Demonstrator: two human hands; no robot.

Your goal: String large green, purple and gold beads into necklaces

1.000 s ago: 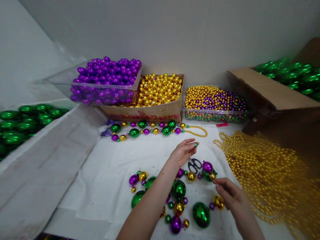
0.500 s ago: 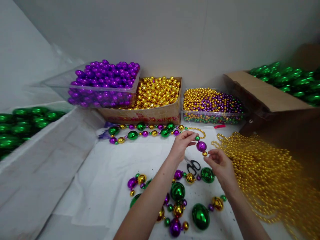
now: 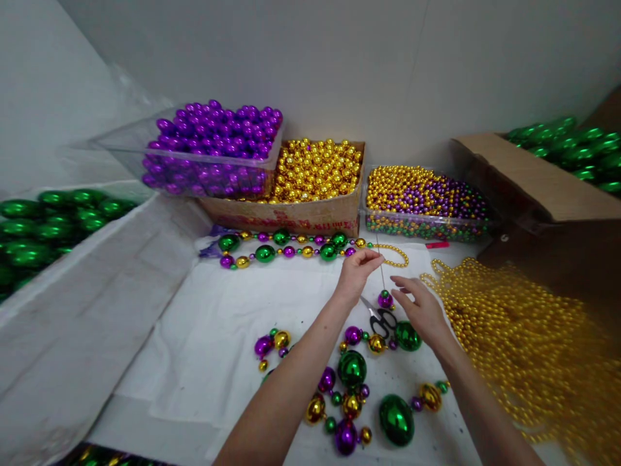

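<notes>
My left hand [image 3: 358,275] pinches a thin string [image 3: 381,277] between thumb and fingertips. Low on that string hang a small green bead and a larger purple bead [image 3: 385,300], with a bit of gold beside them. Just right of these beads is my right hand [image 3: 423,307], its fingers apart and holding nothing. Black-handled scissors [image 3: 383,321] lie under the hanging beads. Nearer me, loose strung pieces of green, gold and purple beads [image 3: 352,369] are spread on the white cloth [image 3: 204,343]. My left forearm hides some of them.
Behind lie a beaded necklace [image 3: 265,253], a tub of purple beads [image 3: 213,155], a box of gold beads [image 3: 315,217] and a tub of small mixed beads [image 3: 427,200]. Gold bead strands [image 3: 524,336] heap on the right. Green beads fill boxes at both sides.
The threaded beads have dropped from between my hands and hang lower on the string. My right fingers have come away from the gold bead and spread. The view has shifted slightly.
</notes>
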